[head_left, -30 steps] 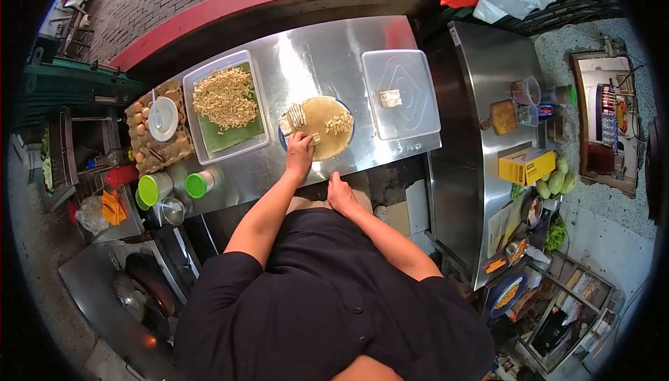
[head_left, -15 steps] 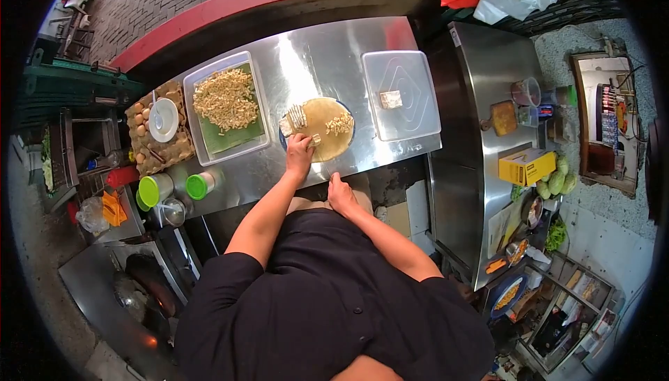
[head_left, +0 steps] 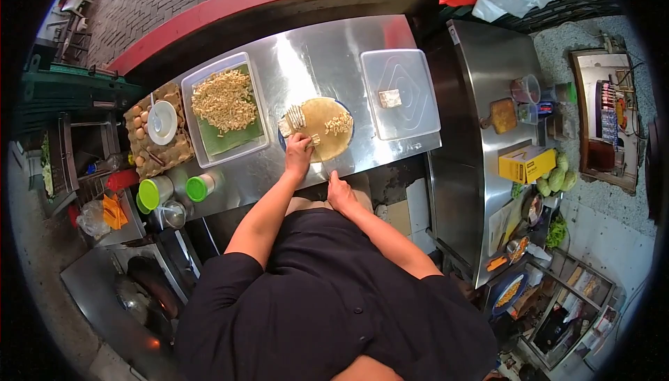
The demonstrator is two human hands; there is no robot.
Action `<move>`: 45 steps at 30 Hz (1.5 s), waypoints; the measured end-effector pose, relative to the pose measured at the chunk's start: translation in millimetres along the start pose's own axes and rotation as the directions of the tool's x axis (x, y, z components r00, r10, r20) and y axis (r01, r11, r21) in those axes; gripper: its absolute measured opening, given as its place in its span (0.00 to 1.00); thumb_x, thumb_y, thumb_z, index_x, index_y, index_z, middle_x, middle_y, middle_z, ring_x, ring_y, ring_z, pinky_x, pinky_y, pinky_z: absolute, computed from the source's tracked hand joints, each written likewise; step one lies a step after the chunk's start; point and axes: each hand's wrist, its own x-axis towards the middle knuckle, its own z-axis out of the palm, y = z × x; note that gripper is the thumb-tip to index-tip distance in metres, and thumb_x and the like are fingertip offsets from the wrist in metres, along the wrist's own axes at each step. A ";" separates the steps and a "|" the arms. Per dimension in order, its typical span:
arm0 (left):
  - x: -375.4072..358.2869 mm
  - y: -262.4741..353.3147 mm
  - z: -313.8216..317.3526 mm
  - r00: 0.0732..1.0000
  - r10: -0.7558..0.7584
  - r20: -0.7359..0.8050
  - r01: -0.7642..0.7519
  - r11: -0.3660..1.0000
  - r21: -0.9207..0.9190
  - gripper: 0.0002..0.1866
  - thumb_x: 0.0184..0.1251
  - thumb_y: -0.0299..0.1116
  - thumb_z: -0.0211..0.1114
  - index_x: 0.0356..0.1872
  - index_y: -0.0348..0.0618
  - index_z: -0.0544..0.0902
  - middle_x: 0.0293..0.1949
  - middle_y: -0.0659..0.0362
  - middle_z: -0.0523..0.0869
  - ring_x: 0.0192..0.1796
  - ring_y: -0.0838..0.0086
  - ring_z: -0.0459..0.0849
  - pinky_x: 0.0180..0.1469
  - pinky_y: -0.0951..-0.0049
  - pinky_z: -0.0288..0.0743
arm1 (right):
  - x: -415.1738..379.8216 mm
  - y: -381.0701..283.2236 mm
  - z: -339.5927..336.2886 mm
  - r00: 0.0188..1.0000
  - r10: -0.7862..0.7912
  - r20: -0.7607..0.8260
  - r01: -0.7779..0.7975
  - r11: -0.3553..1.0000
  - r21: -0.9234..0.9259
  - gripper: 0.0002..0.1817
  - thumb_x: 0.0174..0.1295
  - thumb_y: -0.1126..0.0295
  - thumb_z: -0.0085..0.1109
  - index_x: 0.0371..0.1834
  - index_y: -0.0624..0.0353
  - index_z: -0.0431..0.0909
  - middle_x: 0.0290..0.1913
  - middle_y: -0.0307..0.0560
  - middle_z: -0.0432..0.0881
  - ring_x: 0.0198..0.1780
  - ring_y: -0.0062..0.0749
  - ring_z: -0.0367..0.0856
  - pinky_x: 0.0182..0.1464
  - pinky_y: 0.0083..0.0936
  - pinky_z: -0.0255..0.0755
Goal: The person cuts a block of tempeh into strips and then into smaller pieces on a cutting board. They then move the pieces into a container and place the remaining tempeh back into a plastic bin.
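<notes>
Cutting white blocks into strips on the round board

We hold our left hand (head_left: 298, 151) curled down on a piece at the near left edge of the round wooden cutting board (head_left: 323, 127), while our right hand (head_left: 339, 190) rests at the front edge of the steel tabletop (head_left: 313, 60); whether its grip is closed around a knife handle we cannot tell. By our reading the work is partway through: a small pile of cut strips (head_left: 339, 124) lies on the board's right side, uncut white blocks (head_left: 293, 119) wait on its left, and the clear tray (head_left: 223, 105) to the left already holds a large heap of strips.
</notes>
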 end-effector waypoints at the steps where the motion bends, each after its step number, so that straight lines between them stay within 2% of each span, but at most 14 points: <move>1: 0.3 -0.9 0.7 1.000 0.002 0.000 -0.002 1.000 0.000 0.14 0.51 0.22 0.75 0.42 0.36 0.89 0.45 0.53 0.84 0.53 0.57 0.81 0.58 0.63 0.76 | 0.5 0.0 0.7 1.000 0.017 0.012 -0.016 0.999 -0.029 0.12 0.75 0.65 0.44 0.49 0.63 0.63 0.37 0.77 0.83 0.43 0.76 0.82 0.48 0.64 0.74; 5: -2.0 -2.9 1.9 1.000 0.008 -0.025 -0.009 1.000 -0.023 0.14 0.51 0.22 0.75 0.41 0.36 0.89 0.45 0.53 0.84 0.52 0.57 0.81 0.57 0.62 0.76 | -4.6 4.7 -4.2 1.000 -0.004 -0.019 0.004 1.000 -0.009 0.12 0.75 0.65 0.44 0.51 0.63 0.63 0.37 0.76 0.83 0.44 0.76 0.82 0.48 0.64 0.74; 9: -1.0 -3.2 3.4 0.999 0.008 -0.036 -0.009 1.000 -0.023 0.14 0.51 0.22 0.75 0.41 0.35 0.88 0.45 0.53 0.84 0.52 0.57 0.81 0.57 0.62 0.76 | -11.4 8.3 -11.7 1.000 0.029 0.001 -0.029 0.999 -0.034 0.11 0.75 0.65 0.45 0.49 0.62 0.63 0.37 0.77 0.83 0.44 0.77 0.81 0.48 0.64 0.74; 13: -0.6 -5.8 3.1 0.999 0.014 -0.033 -0.015 1.000 -0.025 0.14 0.51 0.23 0.75 0.41 0.35 0.88 0.45 0.53 0.84 0.52 0.56 0.81 0.57 0.62 0.76 | -5.9 12.3 -13.7 0.998 0.013 -0.060 -0.012 1.000 0.018 0.11 0.75 0.65 0.46 0.48 0.62 0.62 0.36 0.77 0.82 0.43 0.77 0.81 0.46 0.64 0.74; 15: -1.0 -8.4 5.3 0.997 0.064 -0.044 -0.064 0.998 0.000 0.15 0.51 0.24 0.76 0.42 0.35 0.88 0.45 0.52 0.84 0.52 0.56 0.81 0.58 0.62 0.76 | -5.8 15.1 -13.9 0.997 0.022 -0.071 -0.020 0.999 0.026 0.11 0.75 0.65 0.46 0.48 0.62 0.62 0.35 0.77 0.82 0.43 0.76 0.81 0.45 0.64 0.74; 20: 0.3 -6.0 4.6 0.999 0.046 -0.023 -0.046 0.999 0.001 0.19 0.50 0.25 0.77 0.46 0.36 0.88 0.46 0.52 0.84 0.53 0.56 0.80 0.58 0.61 0.76 | 2.6 25.4 -16.5 0.990 0.026 -0.141 -0.021 0.999 0.038 0.12 0.75 0.64 0.47 0.49 0.61 0.64 0.36 0.76 0.83 0.42 0.75 0.82 0.44 0.64 0.73; 28: -2.0 -2.2 -7.3 0.997 0.076 -0.026 -0.076 0.997 -0.010 0.22 0.47 0.26 0.79 0.48 0.36 0.87 0.47 0.51 0.83 0.54 0.56 0.80 0.59 0.61 0.76 | -0.8 26.7 -26.6 0.989 0.016 -0.147 -0.007 0.998 0.055 0.11 0.75 0.64 0.48 0.51 0.61 0.65 0.36 0.74 0.83 0.42 0.74 0.81 0.43 0.64 0.73; 31: -5.6 -8.5 -7.9 0.995 0.100 0.005 -0.100 0.995 0.021 0.21 0.47 0.25 0.78 0.47 0.36 0.87 0.46 0.51 0.82 0.53 0.55 0.80 0.59 0.61 0.76 | -4.8 24.6 -22.2 0.988 -0.030 -0.154 0.044 0.995 0.091 0.11 0.75 0.65 0.48 0.51 0.61 0.66 0.35 0.74 0.82 0.41 0.74 0.81 0.42 0.65 0.73; 38: -4.5 -5.0 3.5 0.999 0.039 -0.038 -0.039 0.999 0.016 0.18 0.50 0.24 0.75 0.45 0.36 0.87 0.44 0.50 0.83 0.53 0.54 0.79 0.58 0.60 0.76 | -8.4 13.1 -7.7 0.987 -0.100 -0.127 0.113 0.988 0.102 0.11 0.74 0.67 0.50 0.52 0.61 0.66 0.34 0.74 0.82 0.41 0.74 0.81 0.42 0.63 0.72; 41: -4.5 -0.2 2.4 0.999 0.014 -0.038 -0.013 1.000 0.020 0.18 0.51 0.25 0.75 0.45 0.36 0.87 0.44 0.50 0.83 0.53 0.54 0.79 0.58 0.60 0.76 | -7.2 9.4 -5.3 0.996 -0.057 -0.070 0.065 0.992 0.112 0.10 0.74 0.66 0.47 0.49 0.61 0.65 0.35 0.76 0.82 0.43 0.75 0.81 0.46 0.63 0.72; 45: -4.0 -1.3 1.5 0.999 0.023 -0.031 -0.023 1.000 0.022 0.18 0.51 0.25 0.74 0.46 0.35 0.87 0.45 0.50 0.83 0.54 0.54 0.79 0.58 0.61 0.75 | -5.1 9.5 -1.1 0.995 -0.058 -0.079 0.068 0.989 0.128 0.10 0.74 0.65 0.46 0.49 0.60 0.65 0.36 0.76 0.82 0.43 0.75 0.81 0.46 0.64 0.72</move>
